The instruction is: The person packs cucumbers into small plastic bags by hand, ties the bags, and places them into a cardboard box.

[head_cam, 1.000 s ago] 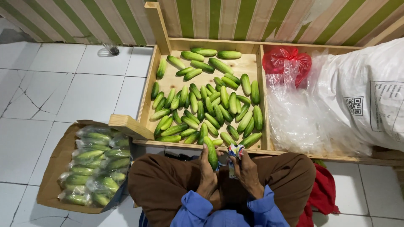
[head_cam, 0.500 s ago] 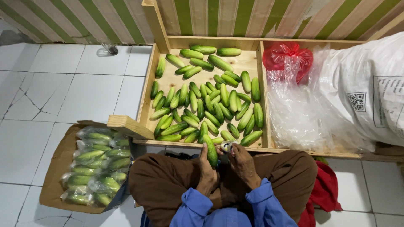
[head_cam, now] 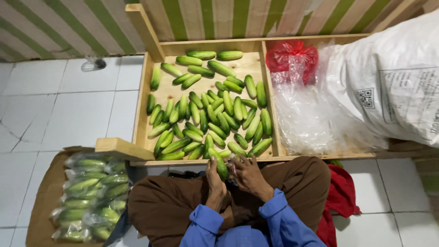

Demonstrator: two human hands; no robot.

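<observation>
I sit cross-legged in brown trousers and blue sleeves in front of a low wooden tray [head_cam: 139,116]. My left hand [head_cam: 214,181] grips a green cucumber [head_cam: 221,165] that stands up between both hands over my lap. My right hand [head_cam: 248,175] is closed against the same cucumber from the right, and what its fingers pinch is hidden. A heap of loose cucumbers [head_cam: 208,116] fills the tray's left compartment just beyond my hands.
Clear plastic bags [head_cam: 311,114] and a red bag [head_cam: 292,54] lie in the right compartment, beside a big white sack [head_cam: 393,77]. Bagged cucumbers [head_cam: 89,196] rest on cardboard [head_cam: 43,201] at my left. A red cloth [head_cam: 340,196] sits by my right knee. White floor tiles surround.
My hands have stayed together on the cucumber at the tray's front edge, shifting only slightly. The view has tilted a little.
</observation>
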